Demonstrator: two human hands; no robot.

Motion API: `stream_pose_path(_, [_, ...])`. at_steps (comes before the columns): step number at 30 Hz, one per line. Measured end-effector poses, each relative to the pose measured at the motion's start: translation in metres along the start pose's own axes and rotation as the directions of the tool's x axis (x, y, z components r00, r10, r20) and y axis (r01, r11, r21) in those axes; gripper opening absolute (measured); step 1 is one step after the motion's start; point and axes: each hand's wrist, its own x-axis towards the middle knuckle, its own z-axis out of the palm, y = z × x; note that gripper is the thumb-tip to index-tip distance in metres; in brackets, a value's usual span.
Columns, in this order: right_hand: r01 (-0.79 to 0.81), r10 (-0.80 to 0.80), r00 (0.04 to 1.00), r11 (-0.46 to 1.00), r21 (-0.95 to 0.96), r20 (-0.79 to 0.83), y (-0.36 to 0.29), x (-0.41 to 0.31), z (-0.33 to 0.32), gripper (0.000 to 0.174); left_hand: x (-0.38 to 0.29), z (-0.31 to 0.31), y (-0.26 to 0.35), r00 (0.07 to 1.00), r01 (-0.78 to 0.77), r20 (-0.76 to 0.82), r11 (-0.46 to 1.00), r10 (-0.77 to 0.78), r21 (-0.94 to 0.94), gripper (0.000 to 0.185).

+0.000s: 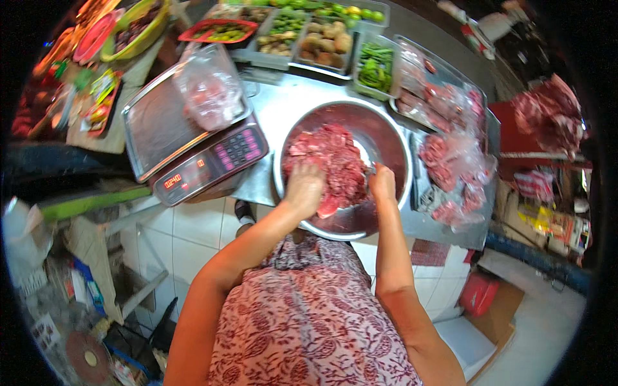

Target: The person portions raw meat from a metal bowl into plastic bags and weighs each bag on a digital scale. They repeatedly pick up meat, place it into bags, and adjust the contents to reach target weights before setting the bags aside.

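A large metal basin (345, 231) in front of me holds a heap of cut raw meat (333, 164), piled towards its left side. My left hand (305, 186) lies on the near left part of the meat, palm down. Its fingertips are blurred against the heap, so whether they grip any is unclear. Inside the basin's right side, my right hand (383, 182) is closed on a metal utensil (371, 169). Most of that utensil is hidden by the hand and the meat, and its kind is not clear.
Left of the basin stands a digital scale (207, 164) with a plastic bag of meat (210, 99) on its pan. Bagged meat (444, 166) lies to the right. Vegetable containers (375, 65) line the back of the metal table (270, 96). Meat hangs (550, 116) at far right.
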Motion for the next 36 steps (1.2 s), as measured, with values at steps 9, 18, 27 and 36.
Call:
stream_pose_path(9, [0.157,-0.142,0.945,0.987,-0.028,0.293,0.039,-0.016,0.039,0.05,-0.012,-0.002,-0.016,0.999,-0.036,-0.009,0.981,0.035,-0.192,0.019])
stream_pose_path(18, [0.1,-0.077,0.968,0.991,-0.084,0.239,0.014,-0.035,0.013,0.025,-0.017,-0.001,-0.014,0.995,-0.069,0.049,0.967,0.084,-0.246,0.021])
stream_pose_path(27, [0.151,-0.13,0.987,0.943,0.297,-0.09,-0.031,0.009,0.04,0.019,-0.016,-0.013,-0.01,0.981,-0.097,0.13,0.948,0.142,-0.304,0.028])
stream_pose_path(36, [-0.222,0.138,0.973,0.379,0.898,0.183,-0.011,0.011,-0.055,0.01,-0.014,-0.025,-0.008,0.987,-0.084,0.089,0.902,0.133,-0.424,0.022])
